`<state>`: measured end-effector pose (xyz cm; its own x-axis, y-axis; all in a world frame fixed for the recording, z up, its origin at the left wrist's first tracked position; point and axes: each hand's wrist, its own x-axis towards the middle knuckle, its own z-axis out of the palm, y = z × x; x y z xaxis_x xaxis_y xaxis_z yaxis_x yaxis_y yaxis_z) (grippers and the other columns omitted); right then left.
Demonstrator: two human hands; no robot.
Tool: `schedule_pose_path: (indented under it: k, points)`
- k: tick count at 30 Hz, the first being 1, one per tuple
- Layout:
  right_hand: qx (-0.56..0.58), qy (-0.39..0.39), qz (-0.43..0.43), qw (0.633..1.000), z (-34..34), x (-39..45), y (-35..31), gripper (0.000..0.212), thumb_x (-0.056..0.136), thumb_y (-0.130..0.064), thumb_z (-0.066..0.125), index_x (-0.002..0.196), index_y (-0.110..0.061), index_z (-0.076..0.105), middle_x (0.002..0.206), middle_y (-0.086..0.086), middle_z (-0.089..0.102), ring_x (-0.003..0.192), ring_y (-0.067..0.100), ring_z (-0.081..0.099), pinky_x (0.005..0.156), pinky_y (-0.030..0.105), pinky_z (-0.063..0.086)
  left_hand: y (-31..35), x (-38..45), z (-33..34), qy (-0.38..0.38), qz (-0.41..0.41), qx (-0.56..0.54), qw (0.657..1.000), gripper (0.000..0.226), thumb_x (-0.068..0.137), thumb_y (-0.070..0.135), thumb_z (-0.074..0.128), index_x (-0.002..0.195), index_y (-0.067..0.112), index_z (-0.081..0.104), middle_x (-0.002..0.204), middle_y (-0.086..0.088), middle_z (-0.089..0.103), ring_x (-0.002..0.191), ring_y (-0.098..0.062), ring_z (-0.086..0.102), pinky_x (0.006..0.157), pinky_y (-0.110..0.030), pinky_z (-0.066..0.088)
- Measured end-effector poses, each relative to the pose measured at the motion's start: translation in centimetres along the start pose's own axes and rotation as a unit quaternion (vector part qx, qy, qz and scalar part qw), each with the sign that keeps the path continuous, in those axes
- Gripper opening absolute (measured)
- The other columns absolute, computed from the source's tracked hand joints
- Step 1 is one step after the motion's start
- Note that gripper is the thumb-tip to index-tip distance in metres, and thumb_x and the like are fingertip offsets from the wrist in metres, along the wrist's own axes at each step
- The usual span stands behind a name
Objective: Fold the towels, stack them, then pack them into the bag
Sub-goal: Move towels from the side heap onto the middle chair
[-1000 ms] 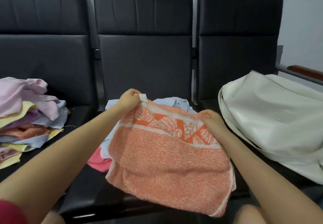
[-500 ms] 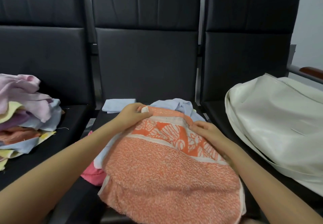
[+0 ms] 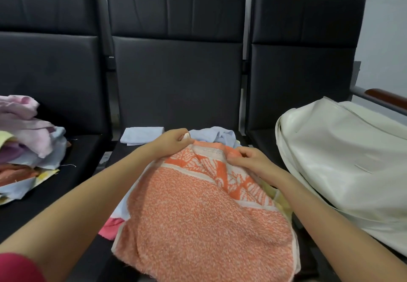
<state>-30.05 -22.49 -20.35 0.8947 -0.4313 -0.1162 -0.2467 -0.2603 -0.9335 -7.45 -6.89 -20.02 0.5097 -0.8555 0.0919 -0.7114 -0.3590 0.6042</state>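
Towel [image 3: 204, 211] lies on black seats [image 3: 176, 79], grey wall [image 3: 383, 28] behind.

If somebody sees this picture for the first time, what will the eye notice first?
First the orange towel spread over the middle seat, with the left hand and right hand pinching its far patterned edge. Next the large white bag on the right seat, and the pile of unfolded towels on the left seat.

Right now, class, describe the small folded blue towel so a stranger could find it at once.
Find the middle black seat of three. At its back left corner, beyond the left hand, lies the folded pale blue towel. Unlike the crumpled blue cloth beside it, it is a flat, neat rectangle.
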Motion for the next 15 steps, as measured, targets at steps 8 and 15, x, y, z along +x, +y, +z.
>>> schedule_pose_path:
  k: [8, 15]
  points:
    - [-0.057, 0.049, -0.064, 0.995, -0.8, -0.8, -1.9, 0.022, 0.085, -0.03, 0.073, 0.097, -0.017, 0.062, 0.091, 0.001, 0.071, 0.079, 0.018, 0.072, 0.072, 0.029, 0.058, 0.0, -1.5, -2.9, 0.039, 0.053, 0.026, 0.997, 0.023, 0.092, 0.038, 0.061, 0.085, 0.017, 0.06, 0.08, 0.004, 0.063, 0.076, -0.011, 0.06, 0.067, -0.027, 0.048]
    - [-0.183, 0.022, -0.02, 0.983, -3.3, -0.9, -3.1, 0.023, 0.085, -0.028, 0.072, 0.1, -0.011, 0.065, 0.091, 0.003, 0.074, 0.079, 0.014, 0.073, 0.074, 0.03, 0.059, 0.0, -2.7, -6.3, 0.165, 0.027, -0.034, 0.985, 0.018, 0.091, 0.038, 0.063, 0.084, 0.022, 0.059, 0.082, 0.004, 0.067, 0.076, -0.009, 0.066, 0.066, -0.028, 0.053]
